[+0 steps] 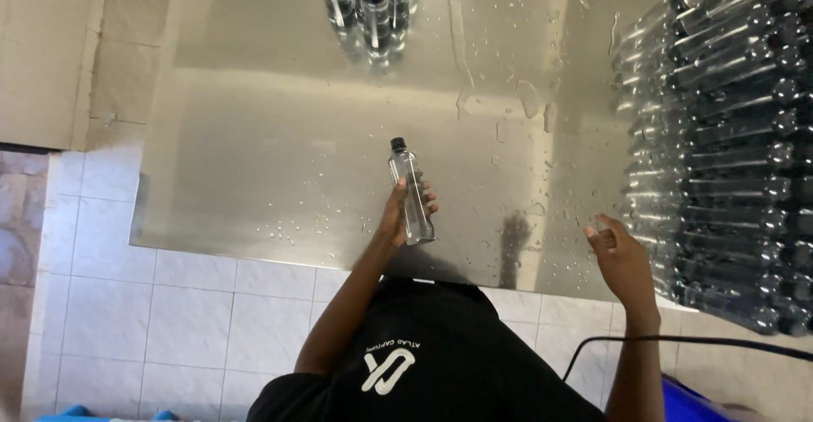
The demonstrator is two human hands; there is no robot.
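Clear plastic bottle, capped in black, is held in the left hand above the near part of a wet steel table. It is gripped around its lower half, the fingers being wrapped about the body from the right and the thumb laid on the left side; the cap end is pointed away from the person and the base is turned toward the table's near edge. Whether the base is touching the metal cannot be told. The right hand is kept well apart from the bottle, at the table's near right corner, with the fingers loosely curled and spread and nothing clasped in them; it is placed just beside a large stack of bottles of the same kind, which are laid on their sides in rows with their dark caps turned to the right. Water drops and smeared wet patches are scattered over the steel, mostly between the held bottle and the stack. At the far edge of the table a small cluster of upright bottles is seen, their shapes mirrored in the metal. White floor tiles are shown below the table's near edge, and a black cable is run across the lower right.
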